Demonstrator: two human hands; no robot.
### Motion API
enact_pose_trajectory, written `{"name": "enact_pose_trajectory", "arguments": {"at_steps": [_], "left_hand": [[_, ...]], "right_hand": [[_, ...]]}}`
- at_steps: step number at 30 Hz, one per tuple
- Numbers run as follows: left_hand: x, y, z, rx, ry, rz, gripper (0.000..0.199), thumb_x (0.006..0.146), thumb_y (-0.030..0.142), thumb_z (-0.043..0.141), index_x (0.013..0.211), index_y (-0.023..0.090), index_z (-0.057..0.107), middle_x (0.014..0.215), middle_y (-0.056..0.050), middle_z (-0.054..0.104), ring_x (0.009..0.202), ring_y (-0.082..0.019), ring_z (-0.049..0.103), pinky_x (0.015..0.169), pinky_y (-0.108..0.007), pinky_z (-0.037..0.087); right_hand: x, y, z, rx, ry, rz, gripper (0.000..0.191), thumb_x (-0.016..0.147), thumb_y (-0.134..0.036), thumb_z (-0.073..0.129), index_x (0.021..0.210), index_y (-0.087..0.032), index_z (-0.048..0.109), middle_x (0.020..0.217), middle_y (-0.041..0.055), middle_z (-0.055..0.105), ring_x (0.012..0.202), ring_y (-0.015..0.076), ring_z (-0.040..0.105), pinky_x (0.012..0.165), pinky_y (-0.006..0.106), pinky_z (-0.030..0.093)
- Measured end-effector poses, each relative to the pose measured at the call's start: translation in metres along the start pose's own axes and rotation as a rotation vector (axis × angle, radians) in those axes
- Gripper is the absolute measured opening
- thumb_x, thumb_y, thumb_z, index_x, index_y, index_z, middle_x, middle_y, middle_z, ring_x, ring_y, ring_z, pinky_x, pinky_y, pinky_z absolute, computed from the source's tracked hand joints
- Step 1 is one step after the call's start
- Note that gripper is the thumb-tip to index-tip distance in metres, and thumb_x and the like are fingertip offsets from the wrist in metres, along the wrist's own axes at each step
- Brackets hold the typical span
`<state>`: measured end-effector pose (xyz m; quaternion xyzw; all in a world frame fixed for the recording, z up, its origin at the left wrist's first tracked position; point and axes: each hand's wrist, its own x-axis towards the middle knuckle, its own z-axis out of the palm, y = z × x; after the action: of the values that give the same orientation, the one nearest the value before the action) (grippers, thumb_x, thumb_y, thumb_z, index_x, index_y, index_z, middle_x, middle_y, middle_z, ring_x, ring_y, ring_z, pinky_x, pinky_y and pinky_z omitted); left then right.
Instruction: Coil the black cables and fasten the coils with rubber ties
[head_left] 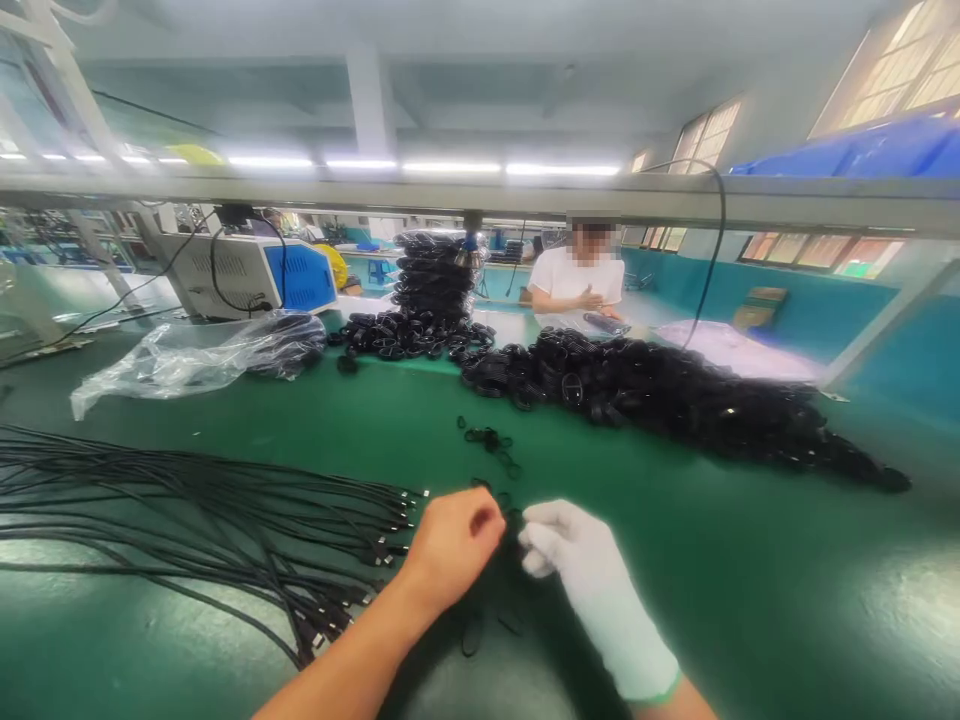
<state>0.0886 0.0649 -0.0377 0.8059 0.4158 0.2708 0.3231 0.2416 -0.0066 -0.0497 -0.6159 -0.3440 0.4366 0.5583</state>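
My bare left hand (454,545) is closed near the front middle of the green table, its fingers curled inward. Facing it, my right hand (574,550) wears a white glove, with thumb and fingers pinched together. A dark piece shows in the narrow gap between the fingertips, too blurred to name. Just beyond the hands lie several small black loops (489,438), and another loop (470,637) rests nearer to me. Left of my left hand, long black cables (225,480) are spread out, their metal-tipped plugs pointing towards it.
A long heap of coiled black cables (660,400) runs across the back right. Behind stands a stack of bagged coils (435,275). A clear plastic bag (180,355) lies before a white and blue machine (247,275). A person (574,285) sits opposite. A rail (480,195) crosses overhead.
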Motion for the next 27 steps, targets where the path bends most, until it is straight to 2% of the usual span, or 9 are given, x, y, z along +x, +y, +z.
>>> {"name": "enact_pose_trajectory", "arguments": {"at_steps": [3,5,8,11,15,17,20,24,27], "left_hand": [[0.004,-0.008,-0.018,-0.016,0.056,-0.071,0.014,0.076,0.025,0.053,0.067,0.019,0.061,0.062,0.002,0.061,0.060,-0.013,0.054,0.055,-0.022,0.036],[0.006,-0.008,-0.026,0.084,-0.063,-0.082,0.014,0.075,0.027,0.055,0.066,0.020,0.063,0.062,0.002,0.062,0.060,-0.013,0.055,0.055,-0.022,0.035],[0.021,-0.006,-0.032,0.311,-0.232,-0.090,0.012,0.073,0.029,0.060,0.067,0.023,0.067,0.067,0.001,0.066,0.067,-0.016,0.059,0.058,-0.024,0.037],[0.061,-0.014,-0.038,0.426,-0.154,-0.142,0.012,0.077,0.028,0.059,0.083,0.023,0.068,0.088,-0.003,0.068,0.087,-0.022,0.061,0.072,-0.029,0.042],[0.123,-0.038,-0.041,0.461,-0.115,-0.180,0.040,0.082,0.030,0.061,0.119,0.019,0.053,0.119,-0.010,0.056,0.103,-0.024,0.056,0.085,-0.039,0.046],[0.143,-0.045,-0.033,0.450,-0.152,-0.148,0.038,0.086,0.032,0.057,0.121,0.016,0.050,0.121,-0.010,0.054,0.102,-0.022,0.056,0.085,-0.042,0.049],[0.154,-0.042,-0.004,0.420,-0.207,-0.066,0.031,0.089,0.031,0.053,0.117,0.015,0.053,0.117,-0.009,0.056,0.099,-0.020,0.058,0.083,-0.041,0.050],[0.148,-0.021,0.040,0.359,-0.261,0.038,0.030,0.090,0.031,0.051,0.116,0.016,0.053,0.117,-0.009,0.056,0.099,-0.020,0.058,0.083,-0.041,0.050],[0.138,-0.002,0.056,0.275,-0.343,0.118,0.025,0.085,0.028,0.059,0.108,0.017,0.059,0.112,-0.007,0.059,0.098,-0.019,0.058,0.086,-0.039,0.049]], "right_hand": [[-0.003,-0.011,-0.009,-0.277,0.155,-0.078,0.020,0.070,-0.029,0.053,0.084,-0.017,0.061,0.067,0.0016,0.064,0.049,0.0119,0.054,0.050,0.024,0.044],[-0.004,-0.015,-0.013,-0.498,0.172,-0.104,0.021,0.075,-0.027,0.046,0.086,-0.019,0.061,0.065,-0.0002,0.062,0.052,0.0129,0.055,0.052,0.024,0.042],[-0.001,-0.011,-0.016,-0.757,0.099,-0.142,0.023,0.079,-0.026,0.042,0.084,-0.021,0.063,0.068,0.0006,0.060,0.062,0.0156,0.057,0.060,0.026,0.043],[0.004,-0.003,-0.017,-0.911,0.083,-0.192,0.023,0.081,-0.025,0.043,0.075,-0.021,0.064,0.082,0.0037,0.058,0.076,0.0177,0.057,0.071,0.028,0.042],[0.006,0.000,-0.017,-1.001,0.184,-0.172,0.023,0.086,-0.027,0.040,0.083,-0.021,0.062,0.099,0.0053,0.056,0.079,0.0163,0.058,0.072,0.027,0.041],[0.004,-0.001,-0.016,-1.008,0.230,-0.179,0.021,0.086,-0.026,0.042,0.090,-0.021,0.061,0.106,0.0054,0.055,0.079,0.0160,0.059,0.071,0.027,0.042],[0.003,-0.001,-0.012,-1.002,0.257,-0.218,0.020,0.085,-0.024,0.043,0.095,-0.021,0.061,0.106,0.0053,0.056,0.079,0.0161,0.061,0.070,0.027,0.043],[0.003,-0.004,-0.010,-0.956,0.300,-0.260,0.020,0.085,-0.023,0.044,0.094,-0.019,0.061,0.103,0.0059,0.058,0.083,0.0179,0.061,0.076,0.028,0.044],[0.003,-0.009,-0.018,-0.880,0.357,-0.269,0.020,0.084,-0.023,0.046,0.095,-0.018,0.062,0.104,0.0065,0.059,0.089,0.0190,0.060,0.081,0.028,0.043]]}}
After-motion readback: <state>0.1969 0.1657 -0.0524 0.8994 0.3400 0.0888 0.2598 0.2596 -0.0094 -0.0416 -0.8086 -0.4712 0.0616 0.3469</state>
